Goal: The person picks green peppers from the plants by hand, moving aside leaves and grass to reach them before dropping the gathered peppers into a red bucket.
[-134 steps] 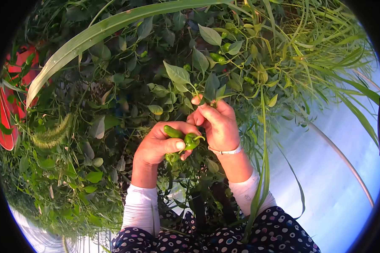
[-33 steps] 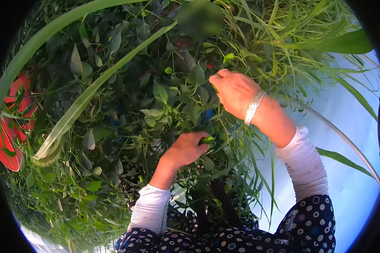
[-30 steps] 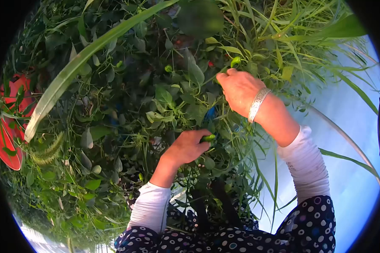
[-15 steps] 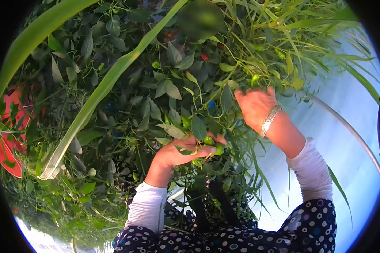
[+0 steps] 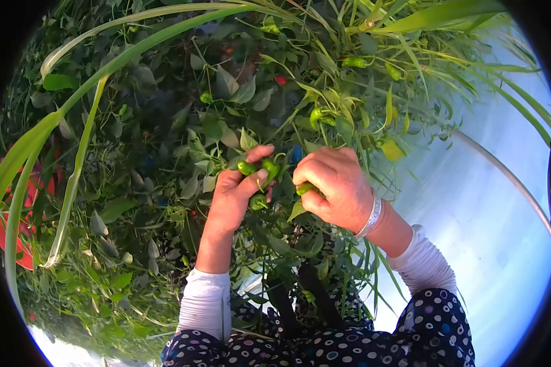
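Hands [image 5: 229, 197] around green peppers [image 5: 270, 170]

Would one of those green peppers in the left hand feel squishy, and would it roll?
The green peppers in the left hand look glossy, so perhaps slippery. They look plump under the thumb, so probably firm. The curved stem on one might make it wobble instead of rolling straight.

The right hand [image 5: 337, 189] hides most of a green pepper [image 5: 305, 188]. Peppers [image 5: 269, 170] partly cover the left hand's [image 5: 231, 194] fingers. Leaves obscure a red object [image 5: 24, 252] and a blue patch [image 5: 296, 153], both unidentifiable. The bottom edge crops the dotted clothing [image 5: 349, 347].
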Tool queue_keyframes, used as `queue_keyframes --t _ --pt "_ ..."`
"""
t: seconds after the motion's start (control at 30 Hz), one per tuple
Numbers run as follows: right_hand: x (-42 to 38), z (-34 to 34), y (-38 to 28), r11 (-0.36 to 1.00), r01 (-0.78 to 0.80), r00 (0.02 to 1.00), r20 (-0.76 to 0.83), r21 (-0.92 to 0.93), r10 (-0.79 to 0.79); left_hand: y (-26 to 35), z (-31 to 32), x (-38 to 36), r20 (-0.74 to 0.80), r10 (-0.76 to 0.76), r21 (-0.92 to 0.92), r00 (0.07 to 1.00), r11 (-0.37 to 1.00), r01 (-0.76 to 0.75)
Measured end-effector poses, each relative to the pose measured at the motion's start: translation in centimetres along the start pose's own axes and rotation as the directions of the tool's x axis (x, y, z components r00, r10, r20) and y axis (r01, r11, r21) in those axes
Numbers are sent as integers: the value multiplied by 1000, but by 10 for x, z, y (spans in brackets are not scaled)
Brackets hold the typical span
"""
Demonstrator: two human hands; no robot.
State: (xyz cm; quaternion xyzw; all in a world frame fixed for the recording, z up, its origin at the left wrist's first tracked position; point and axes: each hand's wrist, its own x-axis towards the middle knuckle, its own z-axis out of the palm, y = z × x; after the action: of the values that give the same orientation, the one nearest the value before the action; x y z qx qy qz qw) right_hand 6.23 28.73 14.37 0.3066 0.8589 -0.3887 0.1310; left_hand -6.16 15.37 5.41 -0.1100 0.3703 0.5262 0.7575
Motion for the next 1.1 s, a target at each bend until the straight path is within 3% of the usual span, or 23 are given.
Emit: queue_keyframes --t 0.03,0.1,0.13,0.23,0.27,0.37,0.4,0.47,0.5,0.53,0.57,0.6,0.7,0.77,0.8,0.83,0.87,0.97,1.03,1.1 --pt "3 1 -10 999 42 999 3 34 -42 -3 -1 2 1 -6 3 1000 1000 6" --pt "4 2 -28 995 81 997 -13 50 -80 -12 -2 6 -89 4 209 996 978 15" --pt "4 1 -28 991 108 994 -29 78 -106 -10 1 6 -139 -53 189 989 979 79" --pt "1 -8 -25 973 148 987 -83 180 -135 -12 -1 11 -223 -40 219 974 971 90" --pt "-5 -11 -33 917 160 987 -58 366 -149 -13 -3 12 -224 -14 274 974 958 77" --pt "-20 -11 -71 850 253 938 96 462 -332 -16 3 12 -288 67 448 955 891 73" --pt "-19 -17 -67 856 256 941 86 449 -326 -18 2 14 -272 72 456 960 888 63" --pt "-10 -30 -53 633 102 978 39 767 -204 -19 -5 17 -339 110 522 934 848 90" --pt "-6 -48 -38 600 6 996 48 800 -74 -16 -9 19 -321 111 577 941 811 101" --pt "-8 -54 -17 449 21 997 -51 893 55 -19 -11 20 -345 170 557 923 829 55" --pt "-12 -54 3 144 19 939 -67 989 338 -24 -14 20 -376 223 539 899 842 16" --pt "-13 -58 30 81 136 898 -158 987 412 -15 -8 17 -430 180 538 885 838 90" --pt "-38 -51 89 107 43 863 -91 993 497 -11 -3 18 -483 171 487 859 867 101" --pt "-47 -34 107 293 -286 837 89 912 539 -8 -4 18 -496 99 420 863 897 139" --pt "-47 -24 106 335 -369 825 140 867 547 -8 -5 18 -528 96 426 844 890 166" --pt "-46 -13 106 249 -374 809 183 893 559 -8 -5 18 -561 91 428 823 882 195" --pt "-43 -3 110 252 -390 798 188 886 573 -11 -12 19 -563 89 431 822 880 200" --pt "-37 8 120 191 -391 765 203 900 612 -20 -27 23 -494 133 381 859 922 76" --pt "-37 14 126 121 -381 740 224 917 634 -13 -16 22 -643 119 313 756 942 118" --pt "-37 19 134 62 -384 543 171 921 822 -11 -22 26 -609 109 305 786 947 105"
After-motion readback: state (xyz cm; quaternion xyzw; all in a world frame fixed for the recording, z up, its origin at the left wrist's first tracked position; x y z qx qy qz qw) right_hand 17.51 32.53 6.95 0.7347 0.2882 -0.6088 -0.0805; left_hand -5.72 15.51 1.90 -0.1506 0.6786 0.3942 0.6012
